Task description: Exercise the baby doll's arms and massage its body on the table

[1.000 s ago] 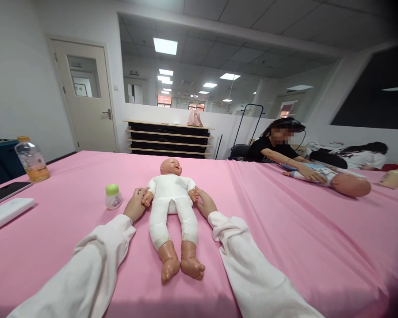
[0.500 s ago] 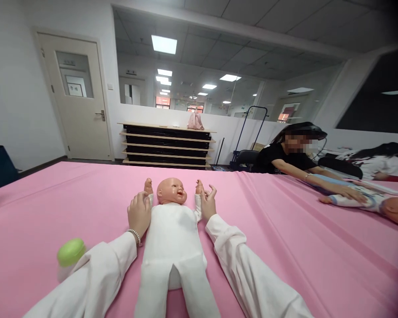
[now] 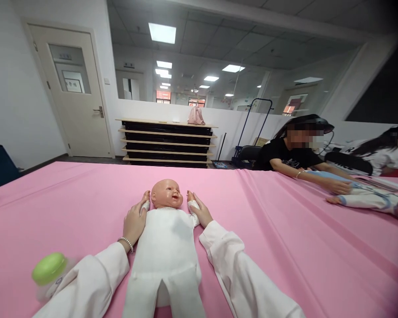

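A baby doll [image 3: 166, 247] in a white cloth body lies on its back on the pink-covered table, its head [image 3: 167, 193] away from me. Both its arms are raised beside the head. My left hand [image 3: 134, 223] is closed round the doll's arm on the left, fingers pointing up along it. On the other side, my right hand [image 3: 201, 212] holds the other arm, with fingers fairly straight and laid along the forearm. The far sides of both grips are partly hidden. Near my left sleeve stands a clear container with a green lid [image 3: 49, 268].
At the right, a person in black [image 3: 290, 148] leans over another doll [image 3: 371, 198] on the same pink cloth [image 3: 268, 247]. Another person in white sits farther right. Behind the table are stacked boards [image 3: 167, 143] with a pink backpack [image 3: 196, 115] on top.
The doll's raised arms have come in closer to its head with my hands. My right fingers have straightened against the forearm. The view has shifted slightly; the co-worker's hand has moved along the other doll.
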Demonstrator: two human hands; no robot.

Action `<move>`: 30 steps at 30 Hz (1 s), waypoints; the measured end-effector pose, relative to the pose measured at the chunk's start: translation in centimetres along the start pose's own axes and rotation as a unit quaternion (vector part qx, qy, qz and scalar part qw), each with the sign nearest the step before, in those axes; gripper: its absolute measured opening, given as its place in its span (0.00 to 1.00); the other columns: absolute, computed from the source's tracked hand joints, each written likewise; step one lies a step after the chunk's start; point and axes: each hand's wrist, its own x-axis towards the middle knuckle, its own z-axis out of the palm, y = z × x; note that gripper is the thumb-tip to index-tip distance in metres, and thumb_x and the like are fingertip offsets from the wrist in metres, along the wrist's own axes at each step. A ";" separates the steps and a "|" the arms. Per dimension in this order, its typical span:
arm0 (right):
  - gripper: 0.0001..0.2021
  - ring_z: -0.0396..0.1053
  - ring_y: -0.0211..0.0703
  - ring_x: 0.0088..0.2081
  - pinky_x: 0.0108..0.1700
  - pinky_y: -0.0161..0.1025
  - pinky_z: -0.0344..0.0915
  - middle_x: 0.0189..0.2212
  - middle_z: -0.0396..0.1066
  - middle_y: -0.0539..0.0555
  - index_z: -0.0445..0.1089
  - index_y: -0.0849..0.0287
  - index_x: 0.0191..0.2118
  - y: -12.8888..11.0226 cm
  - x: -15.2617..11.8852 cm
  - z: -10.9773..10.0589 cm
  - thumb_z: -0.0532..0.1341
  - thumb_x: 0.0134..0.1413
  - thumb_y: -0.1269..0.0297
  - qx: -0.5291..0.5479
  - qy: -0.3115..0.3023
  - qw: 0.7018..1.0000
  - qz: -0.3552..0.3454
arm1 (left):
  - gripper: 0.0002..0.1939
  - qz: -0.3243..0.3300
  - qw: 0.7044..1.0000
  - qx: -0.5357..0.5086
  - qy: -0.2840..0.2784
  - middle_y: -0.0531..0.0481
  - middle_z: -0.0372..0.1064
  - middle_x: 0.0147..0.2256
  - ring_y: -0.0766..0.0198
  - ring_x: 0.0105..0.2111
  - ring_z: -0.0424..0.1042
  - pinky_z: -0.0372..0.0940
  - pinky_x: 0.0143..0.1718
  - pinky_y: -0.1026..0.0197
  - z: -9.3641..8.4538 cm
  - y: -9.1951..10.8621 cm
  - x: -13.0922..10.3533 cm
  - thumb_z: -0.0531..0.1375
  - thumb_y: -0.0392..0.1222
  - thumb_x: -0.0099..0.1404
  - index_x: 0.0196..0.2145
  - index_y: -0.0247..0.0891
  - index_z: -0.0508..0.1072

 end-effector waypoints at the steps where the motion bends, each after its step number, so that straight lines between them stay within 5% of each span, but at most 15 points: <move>1: 0.31 0.57 0.46 0.57 0.59 0.49 0.51 0.56 0.58 0.55 0.55 0.57 0.59 -0.1 -0.2 0.0 0.57 0.45 0.64 -0.021 0.004 1.000 -0.009 | 0.21 0.003 1.000 -0.012 0.004 0.45 0.65 0.50 0.54 0.50 0.63 0.59 0.47 0.51 0.0 -0.1 0.0 0.44 0.41 0.63 0.53 0.42 0.63; 10: 0.26 0.59 0.44 0.56 0.57 0.48 0.56 0.54 0.61 0.51 0.57 0.51 0.58 -0.4 -0.6 0.0 0.54 0.51 0.64 -0.095 0.020 0.993 -0.070 | 0.22 0.009 0.998 -0.060 0.001 0.45 0.62 0.53 0.56 0.53 0.60 0.57 0.52 0.51 -0.2 0.0 -0.3 0.44 0.40 0.63 0.54 0.38 0.62; 17: 0.26 0.55 0.44 0.58 0.59 0.47 0.51 0.58 0.55 0.55 0.56 0.56 0.57 -0.1 -0.2 -0.1 0.53 0.51 0.60 -0.062 0.007 0.996 -0.066 | 0.20 0.023 0.996 -0.083 0.025 0.43 0.65 0.49 0.56 0.50 0.62 0.58 0.51 0.50 0.2 -0.6 0.2 0.46 0.39 0.63 0.50 0.37 0.65; 23: 0.33 0.58 0.52 0.56 0.54 0.53 0.58 0.56 0.55 0.67 0.46 0.65 0.59 -0.3 -0.5 0.1 0.53 0.50 0.54 -0.124 0.126 0.981 -0.078 | 0.20 -0.019 0.990 -0.126 0.056 0.40 0.62 0.50 0.54 0.51 0.61 0.58 0.51 0.48 -0.3 -0.1 0.1 0.49 0.44 0.62 0.50 0.36 0.60; 27: 0.32 0.58 0.54 0.56 0.53 0.53 0.59 0.56 0.54 0.69 0.45 0.65 0.59 -1.5 -2.9 -0.1 0.53 0.50 0.58 -0.172 0.235 0.934 -0.208 | 0.32 -0.035 0.972 -0.193 0.128 0.37 0.57 0.52 0.55 0.49 0.64 0.63 0.47 0.52 -1.0 0.3 -1.0 0.56 0.46 0.58 0.56 0.37 0.48; 30: 0.33 0.58 0.55 0.55 0.53 0.53 0.61 0.55 0.57 0.69 0.48 0.66 0.59 -2.2 -6.4 -1.1 0.56 0.46 0.61 -0.209 0.226 0.915 -0.261 | 0.38 0.017 0.963 -0.217 0.156 0.39 0.55 0.53 0.57 0.49 0.64 0.65 0.46 0.54 -2.3 -0.1 -3.3 0.57 0.43 0.56 0.58 0.41 0.40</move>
